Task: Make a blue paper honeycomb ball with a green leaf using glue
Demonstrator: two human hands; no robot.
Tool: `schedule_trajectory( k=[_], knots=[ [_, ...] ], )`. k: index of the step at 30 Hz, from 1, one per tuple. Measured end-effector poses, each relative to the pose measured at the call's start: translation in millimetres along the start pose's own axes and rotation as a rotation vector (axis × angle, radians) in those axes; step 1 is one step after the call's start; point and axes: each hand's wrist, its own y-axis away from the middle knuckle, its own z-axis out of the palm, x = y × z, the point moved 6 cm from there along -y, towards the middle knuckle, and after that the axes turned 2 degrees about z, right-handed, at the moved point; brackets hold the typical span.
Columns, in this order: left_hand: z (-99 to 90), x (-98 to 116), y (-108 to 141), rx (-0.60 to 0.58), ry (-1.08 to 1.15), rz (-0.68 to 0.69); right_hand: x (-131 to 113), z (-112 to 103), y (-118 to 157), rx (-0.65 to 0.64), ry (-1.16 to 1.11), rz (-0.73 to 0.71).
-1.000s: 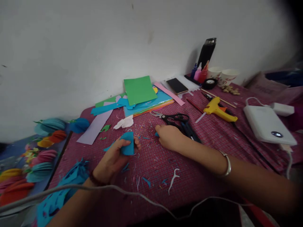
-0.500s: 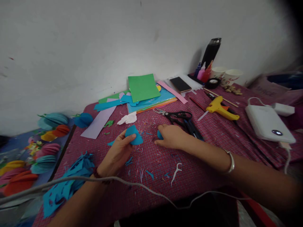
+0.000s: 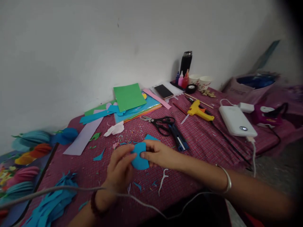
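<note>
A small piece of blue paper (image 3: 140, 157), rounded at its lower edge, is held up over the table between my two hands. My left hand (image 3: 120, 165) pinches its left edge with thumb and fingertips. On the other side my right hand (image 3: 161, 154) grips the right edge, thumb in front and fingers behind. Just beyond the right hand lies another blue paper piece (image 3: 151, 137). Black-handled scissors (image 3: 159, 123) and a blue utility knife (image 3: 178, 137) rest further back. Tiny paper snippets and a white floss pick (image 3: 163, 181) are scattered around the hands.
Blue paper scraps (image 3: 50, 201) are heaped at the lower left. A yellow glue gun (image 3: 200, 111) and a white power bank (image 3: 236, 120) lie on the right. Colored sheets (image 3: 130, 97) are stacked near the wall. A pale cable (image 3: 139, 201) crosses in front of the left forearm.
My right hand has left the table spot near the scissors and joined my left hand at the blue paper. The view has turned right, showing more of the right side.
</note>
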Motion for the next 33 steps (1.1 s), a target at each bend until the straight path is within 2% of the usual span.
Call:
schedule_trajectory(
  k=[2, 4, 5, 7, 9, 11, 12, 15, 17, 19, 22, 28, 33],
  knots=[
    [5.0, -14.4, 3.6, 0.030, 0.183, -0.329, 3.3, -7.3, 1.4, 0.081, 0.032, -0.036],
    [16.8, -20.8, 8.8, -0.021, 0.401, -0.625, 6.9, -11.4, 2.6, 0.138, 0.089, -0.063],
    [23.3, -19.5, 10.2, -0.064, 0.472, -0.718, 8.4, -12.0, 3.5, 0.156, 0.117, -0.076],
    [31.9, -14.7, 11.1, -0.118, 0.497, -0.812, 10.9, -10.7, 5.9, 0.152, 0.137, -0.078],
    [37.3, -14.8, 14.0, -0.120, 0.477, -0.886, 12.5, -8.1, 8.3, 0.060, 0.094, -0.033],
    [37.7, -24.6, 22.8, -0.007, 0.503, -1.032, 10.6, -14.4, 9.8, -0.014, 0.060, 0.016],
    [37.1, -32.0, 29.7, 0.080, 0.543, -1.141, 7.8, -24.1, 9.4, 0.009, 0.079, 0.021],
    [40.4, -49.6, 48.4, 0.308, 0.779, -1.490, -2.3, -68.9, 4.3, 0.267, 0.326, 0.000],
    [46.0, -52.1, 50.5, 0.354, 0.942, -1.641, -3.6, -87.5, -3.0, 0.316, 0.541, 0.025],
    [49.7, -50.5, 47.1, 0.378, 1.024, -1.703, -1.2, -94.4, -12.4, 0.288, 0.679, 0.044],
    [56.9, -45.8, 42.1, 0.367, 1.075, -1.713, 2.9, -92.3, -25.1, 0.240, 0.765, 0.054],
    [72.8, -48.9, 37.9, 0.256, 1.175, -1.591, 7.2, -75.3, -37.9, 0.147, 0.876, 0.084],
    [75.9, -53.6, 40.4, 0.218, 1.232, -1.533, 14.4, -77.8, -41.8, 0.213, 0.878, 0.153]
  ],
)
